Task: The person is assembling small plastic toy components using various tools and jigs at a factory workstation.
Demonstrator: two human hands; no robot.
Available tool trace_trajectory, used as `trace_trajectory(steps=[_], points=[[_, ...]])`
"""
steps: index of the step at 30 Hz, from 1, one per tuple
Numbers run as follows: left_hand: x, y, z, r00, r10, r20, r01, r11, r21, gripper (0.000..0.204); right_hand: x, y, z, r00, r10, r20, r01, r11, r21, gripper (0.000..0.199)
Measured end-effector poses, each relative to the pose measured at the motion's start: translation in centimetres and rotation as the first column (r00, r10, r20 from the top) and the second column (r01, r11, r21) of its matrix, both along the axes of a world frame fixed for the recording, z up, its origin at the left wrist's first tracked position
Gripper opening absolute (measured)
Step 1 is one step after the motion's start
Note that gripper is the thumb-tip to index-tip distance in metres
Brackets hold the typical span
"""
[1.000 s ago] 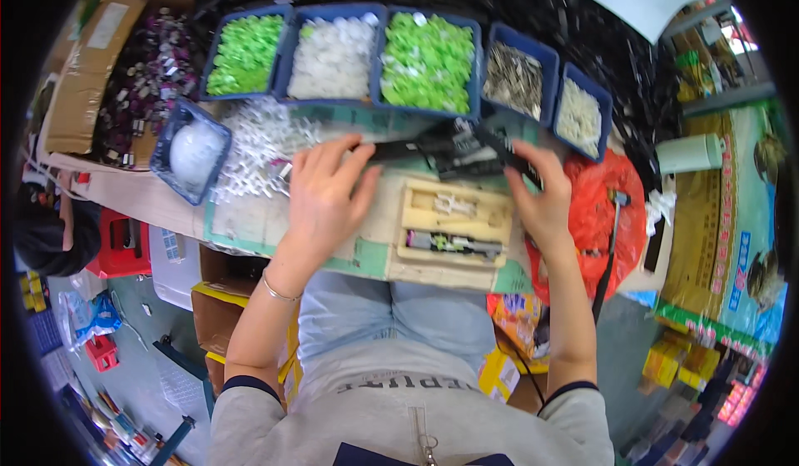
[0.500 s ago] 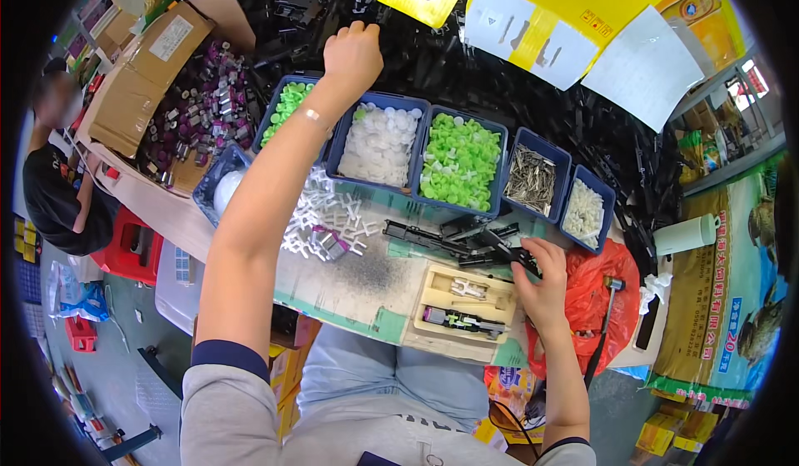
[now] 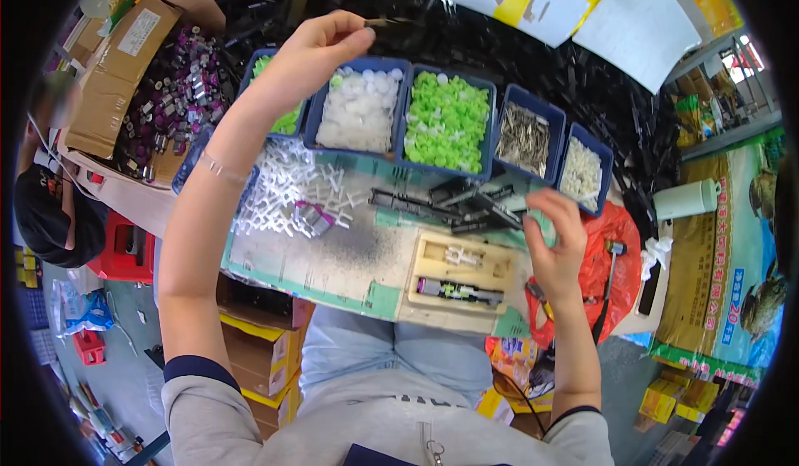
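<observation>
Nearest me, the wooden jig [image 3: 456,280] sits on the bench [image 3: 333,258] just above my lap, a dark slim part lying in its lower slot. My right hand [image 3: 553,245] hovers just right of the jig, fingers loosely curled and half open; I cannot tell whether it has anything between them. Just beyond the jig lies a cluster of black strips [image 3: 454,206], and to the left a scatter of white cross-shaped pieces [image 3: 287,191].

Farther out runs a row of blue bins: white pieces [image 3: 359,112], green pieces [image 3: 448,121], grey metal bits [image 3: 524,137] and a small bin of pale parts [image 3: 580,175].

My left hand [image 3: 312,54] is raised above the leftmost bins, thumb and forefinger pinched closed on a thin dark strip [image 3: 384,22] that sticks out to the right, well clear of the bench. Behind it is a large heap of black parts [image 3: 533,58].

To do this well, I judge I should keep the pinch near the strip's end, hold it level, and bring it back over the bins without brushing them, so that my right hand can steady it at the jig.
</observation>
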State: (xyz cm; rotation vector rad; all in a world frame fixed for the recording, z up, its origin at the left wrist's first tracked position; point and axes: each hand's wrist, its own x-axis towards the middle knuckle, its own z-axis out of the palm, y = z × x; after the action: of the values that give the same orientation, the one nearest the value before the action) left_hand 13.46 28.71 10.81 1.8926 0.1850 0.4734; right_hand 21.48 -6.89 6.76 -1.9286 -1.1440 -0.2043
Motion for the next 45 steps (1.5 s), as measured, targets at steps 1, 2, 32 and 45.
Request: trace_trajectory(steps=[1, 2, 32, 45], points=[[-0.9, -2.2, 0.2, 0.994, -0.112, 0.004, 0.110, 0.962, -0.250, 0.017, -0.3, 0.8, 0.6, 0.999, 0.014, 0.052, -0.016, 0.999, 0.031, 0.032], [-2.1, -4.5, 0.9, 0.979, -0.203, -0.006, 0.189, 0.921, -0.342, 0.016, -0.6, 1.7, 0.9, 0.994, -0.018, 0.111, 0.012, 0.999, 0.052, 0.042], [-11.1, -22.0, -8.6, 0.990, -0.130, 0.061, 0.064, 0.781, 0.621, 0.026, 5.8, -18.1, -4.1, 0.752, -0.639, 0.165, 0.616, 0.589, -0.523, 0.032], [-10.3, -22.3, -7.8, 0.986, -0.163, -0.021, 0.140, 0.764, 0.630, 0.028, 5.3, -16.9, -3.8, 0.561, -0.778, 0.285, 0.769, 0.361, -0.528, 0.038]])
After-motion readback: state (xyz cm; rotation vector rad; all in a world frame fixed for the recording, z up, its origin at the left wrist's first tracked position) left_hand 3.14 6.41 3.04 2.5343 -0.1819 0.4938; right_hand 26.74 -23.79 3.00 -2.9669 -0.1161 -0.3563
